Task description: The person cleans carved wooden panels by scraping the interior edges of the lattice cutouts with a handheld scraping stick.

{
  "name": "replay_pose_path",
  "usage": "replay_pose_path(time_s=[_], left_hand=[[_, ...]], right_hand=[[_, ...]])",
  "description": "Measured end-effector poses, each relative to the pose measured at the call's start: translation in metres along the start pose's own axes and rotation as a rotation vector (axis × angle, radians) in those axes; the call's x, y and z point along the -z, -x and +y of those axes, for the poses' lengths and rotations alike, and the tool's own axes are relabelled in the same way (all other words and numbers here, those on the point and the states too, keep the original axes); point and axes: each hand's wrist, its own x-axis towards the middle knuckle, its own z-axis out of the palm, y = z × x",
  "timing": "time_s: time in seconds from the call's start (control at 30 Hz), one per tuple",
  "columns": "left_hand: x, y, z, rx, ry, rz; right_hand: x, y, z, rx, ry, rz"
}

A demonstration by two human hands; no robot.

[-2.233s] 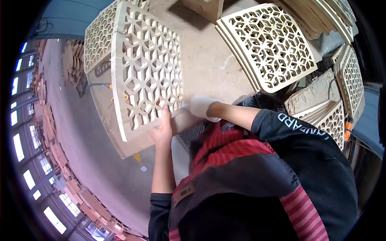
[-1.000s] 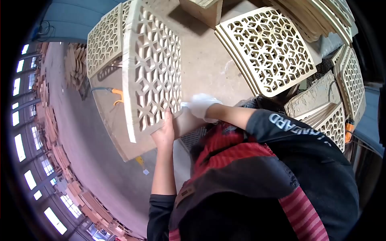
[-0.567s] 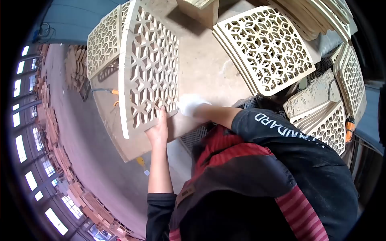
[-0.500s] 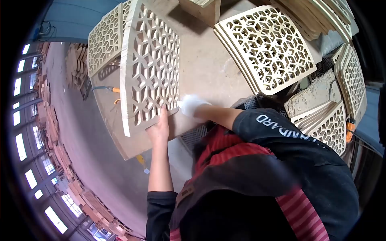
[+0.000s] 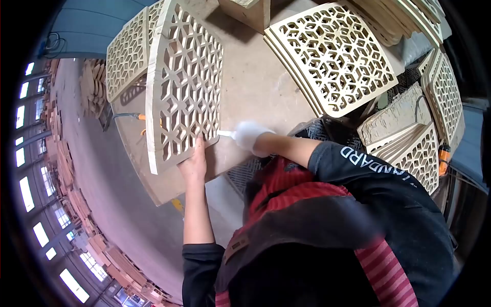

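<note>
My bare left hand [image 5: 194, 159] grips the lower edge of a thick wooden lattice panel [image 5: 179, 92], thumb on the near face. The panel stands tilted on edge over the brown work table [image 5: 250, 87]. My right hand [image 5: 251, 137], in a white glove, is closed around a slim pale tool [image 5: 225, 133] whose tip is at the panel's lower right corner. What the tool is cannot be made out. Another lattice panel [image 5: 125, 56] is behind the held one, at the upper left.
Stacked lattice panels [image 5: 335, 56] lie at the table's right. More panels [image 5: 447, 97] and an orange tool [image 5: 443, 159] are at the far right. An orange-handled item [image 5: 139, 117] rests on the left of the table. A wooden block [image 5: 248, 11] is at the top.
My right hand has shifted slightly away from the panel's edge, and more of the pale tool shows. The panel and my left hand sit a little farther left in view; its tilt has varied.
</note>
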Motion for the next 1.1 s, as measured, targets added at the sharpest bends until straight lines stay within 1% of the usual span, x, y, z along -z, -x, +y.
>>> replay_pose_path(time_s=[0.07, 0.1, 0.13, 0.23, 0.27, 0.3, 0.33, 0.37, 0.4, 0.43, 0.47, 0.5, 0.53, 0.63, 0.67, 0.7, 0.77, 0.8, 0.9, 0.93, 0.97, 1.03, 1.1], left_hand=[[0.0, 0.0, 0.005, -0.012, -0.048, 0.0], [0.0, 0.0, 0.005, -0.016, -0.071, 0.002], [-0.001, -0.002, 0.001, 0.025, -0.056, -0.005], [0.0, 0.0, 0.008, -0.003, -0.026, -0.012], [0.0, -0.003, -0.003, -0.05, -0.059, 0.017], [-0.001, -0.006, -0.011, -0.075, -0.008, 0.063], [0.0, -0.01, -0.013, -0.075, 0.085, 0.053], [0.001, -0.013, -0.014, -0.076, 0.181, 0.041], [0.002, -0.015, -0.015, -0.041, 0.239, 0.065], [0.003, -0.017, -0.017, -0.057, 0.165, 0.073], [0.007, -0.016, -0.017, -0.028, 0.175, 0.029], [0.013, -0.016, -0.009, -0.001, 0.183, -0.019], [0.015, -0.011, 0.001, 0.034, 0.213, 0.014], [0.032, -0.006, 0.012, -0.059, 0.424, -0.001], [0.041, -0.008, 0.007, -0.041, 0.423, -0.025], [0.052, -0.001, 0.03, 0.035, 0.521, -0.097], [0.066, -0.003, 0.015, 0.098, 0.614, -0.148], [0.069, 0.001, 0.013, 0.091, 0.68, -0.102], [0.092, 0.014, 0.006, 0.223, 0.791, -0.219], [0.095, 0.018, 0.0, 0.265, 0.813, -0.189], [0.1, 0.021, -0.009, 0.274, 0.858, -0.205], [0.107, 0.028, -0.011, 0.284, 0.946, -0.153], [0.117, 0.028, -0.025, 0.286, 1.077, -0.209]], right_hand=[[0.011, -0.013, 0.002, 0.112, 0.157, -0.06], [0.017, -0.006, 0.002, 0.297, 0.275, -0.015], [0.024, 0.001, 0.002, 0.477, 0.4, 0.057], [0.001, 0.003, 0.003, 0.393, 0.197, 0.182], [-0.006, 0.001, 0.007, 0.39, 0.224, 0.055], [-0.011, -0.001, 0.012, 0.383, 0.25, -0.068], [-0.001, 0.01, 0.005, 0.371, 0.277, -0.189], [0.006, 0.042, 0.009, 0.423, 0.197, -0.128], [0.005, 0.059, 0.012, 0.144, -0.178, -0.189], [0.007, 0.063, 0.024, 0.125, -0.224, -0.225], [0.009, 0.067, 0.036, 0.104, -0.269, -0.261], [0.016, 0.076, 0.043, 0.057, -0.371, -0.244], [0.027, 0.088, 0.048, -0.013, -0.503, -0.199], [0.053, 0.112, 0.061, -0.184, -0.917, 0.035], [0.059, 0.115, 0.064, -0.205, -1.005, 0.115], [0.062, 0.114, 0.071, -0.224, -1.066, 0.144], [0.062, 0.107, 0.072, -0.147, -1.02, 0.297], [0.066, 0.108, 0.069, -0.146, -1.035, 0.305], [0.068, 0.103, 0.068, -0.047, -1.083, 0.436], [0.073, 0.104, 0.062, -0.095, -1.11, 0.465], [0.074, 0.098, 0.064, -0.086, -1.194, 0.465], [0.09, 0.106, 0.048, -0.142, -1.284, 0.492], [0.099, 0.1, 0.049, -0.045, -1.283, 0.502]])
